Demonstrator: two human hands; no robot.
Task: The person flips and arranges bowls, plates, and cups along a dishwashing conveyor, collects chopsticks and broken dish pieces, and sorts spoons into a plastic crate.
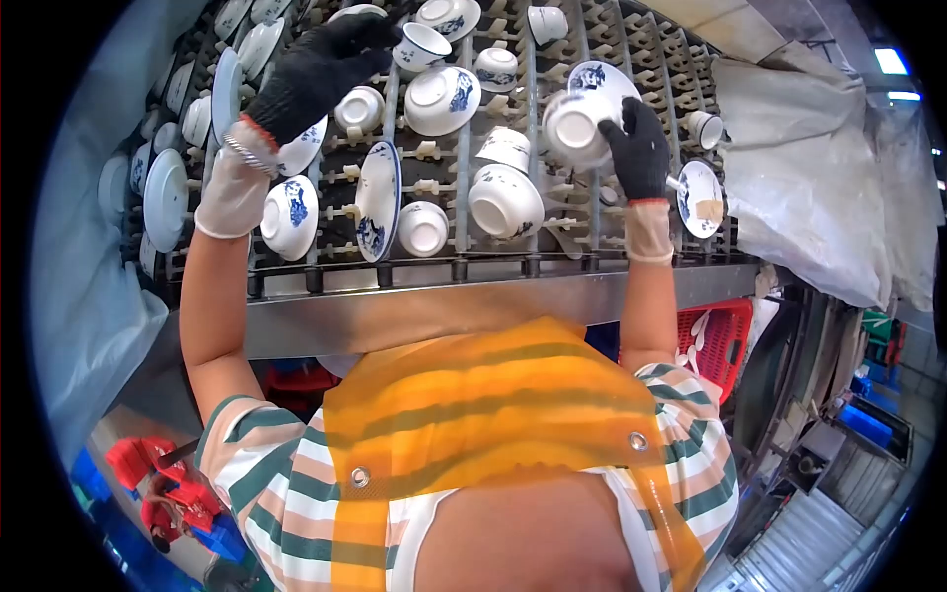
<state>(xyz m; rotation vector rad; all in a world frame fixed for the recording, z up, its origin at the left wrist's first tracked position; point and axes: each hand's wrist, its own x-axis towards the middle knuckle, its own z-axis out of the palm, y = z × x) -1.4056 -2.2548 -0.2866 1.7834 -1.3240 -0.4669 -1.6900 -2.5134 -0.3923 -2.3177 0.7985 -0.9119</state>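
Both my hands wear black gloves over pale inner gloves. My left hand (321,74) reaches over the far left of the pegged rack (464,148), its thumb and fingers closed at the left rim of a small blue-and-white bowl (422,46). My right hand (639,153) grips a white bowl (577,128), slightly blurred, with its foot turned toward me. Behind that bowl is a blue-patterned plate (610,81). Close to my right wrist stands a small oval dish (700,199) with a brown patch. An upside-down bowl (442,101) rests between my hands.
Plates (166,200) and several bowls (506,202) sit among the pegs. A metal edge (473,321) runs along the rack's front. Plastic sheeting (799,197) hangs at the right. A red basket (725,345) with white spoons stands below. Another person (158,513) is at lower left.
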